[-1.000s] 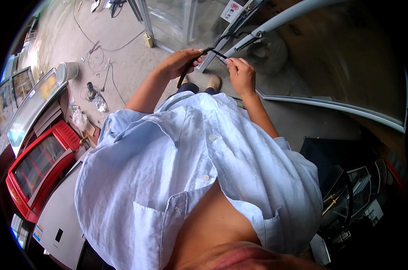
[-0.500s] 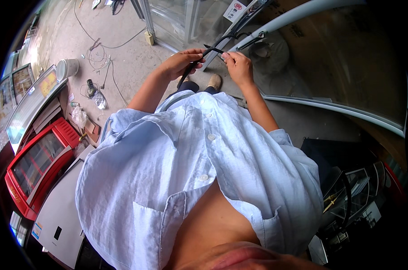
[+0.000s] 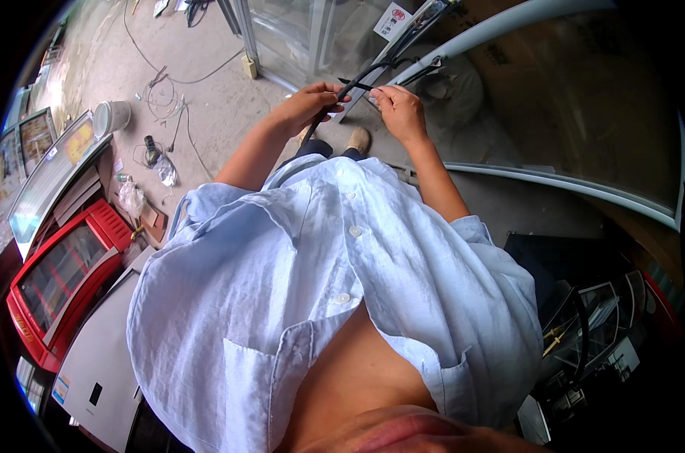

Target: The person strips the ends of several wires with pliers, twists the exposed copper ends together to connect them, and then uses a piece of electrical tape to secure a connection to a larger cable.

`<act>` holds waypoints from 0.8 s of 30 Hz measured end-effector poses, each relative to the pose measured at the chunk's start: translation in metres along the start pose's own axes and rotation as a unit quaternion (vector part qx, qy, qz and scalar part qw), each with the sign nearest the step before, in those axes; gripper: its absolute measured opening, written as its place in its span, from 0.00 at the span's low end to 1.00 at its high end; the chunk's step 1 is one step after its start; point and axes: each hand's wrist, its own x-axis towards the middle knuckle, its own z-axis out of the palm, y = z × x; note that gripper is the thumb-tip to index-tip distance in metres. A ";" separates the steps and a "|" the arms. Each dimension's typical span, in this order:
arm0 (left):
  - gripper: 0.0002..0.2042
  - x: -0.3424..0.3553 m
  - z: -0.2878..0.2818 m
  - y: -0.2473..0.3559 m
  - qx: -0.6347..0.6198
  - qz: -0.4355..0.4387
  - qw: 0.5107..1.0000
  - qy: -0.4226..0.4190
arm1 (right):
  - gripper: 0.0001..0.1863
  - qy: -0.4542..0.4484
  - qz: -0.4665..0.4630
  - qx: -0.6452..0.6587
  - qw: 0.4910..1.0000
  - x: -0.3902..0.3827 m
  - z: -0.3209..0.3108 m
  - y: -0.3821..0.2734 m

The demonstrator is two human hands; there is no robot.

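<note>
Cord (image 3: 360,77) runs through the curled left hand (image 3: 314,103).

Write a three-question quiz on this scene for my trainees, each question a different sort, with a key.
1. True or false: the left hand holds a black flexible strip.
2. What colour is the person's shirt? A: dark green; B: light blue; C: orange.
3. Fill the gap: the red cabinet is on the person's ____ side.

Key: 1. True. 2. B. 3. Left.
</note>
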 end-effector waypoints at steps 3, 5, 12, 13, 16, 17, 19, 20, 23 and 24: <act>0.08 0.008 0.005 -0.001 -0.010 0.021 0.999 0.025 | 0.09 0.005 0.006 0.006 1.000 0.003 -0.003 -0.001; 0.09 0.009 0.013 0.003 0.011 0.022 0.998 0.062 | 0.09 0.009 0.014 0.014 1.000 0.005 -0.006 -0.004; 0.11 0.021 0.022 0.007 0.019 0.024 0.998 0.056 | 0.09 0.028 0.011 0.019 0.999 0.004 -0.016 -0.006; 0.11 0.026 0.020 0.005 0.006 0.020 0.999 0.043 | 0.09 0.027 0.011 0.017 0.999 0.004 -0.018 -0.007; 0.10 0.028 0.025 0.006 -0.029 0.042 0.999 0.007 | 0.09 0.048 0.000 0.026 0.999 0.003 -0.020 -0.006; 0.10 0.027 0.028 0.008 -0.040 0.056 0.998 -0.004 | 0.09 0.054 0.001 0.037 0.998 0.003 -0.020 -0.004; 0.10 0.028 0.032 0.012 -0.036 0.060 0.997 -0.026 | 0.08 0.068 0.002 0.057 0.996 0.003 -0.022 0.000; 0.10 0.029 0.034 0.014 -0.034 0.062 0.997 -0.037 | 0.08 0.079 0.001 0.068 0.995 0.004 -0.022 0.001; 0.10 0.034 0.042 0.021 -0.039 0.066 0.995 -0.068 | 0.08 0.105 -0.005 0.091 0.990 0.007 -0.027 0.008; 0.11 0.040 0.043 0.021 -0.035 0.070 0.994 -0.075 | 0.08 0.112 -0.008 0.094 0.989 0.008 -0.030 0.011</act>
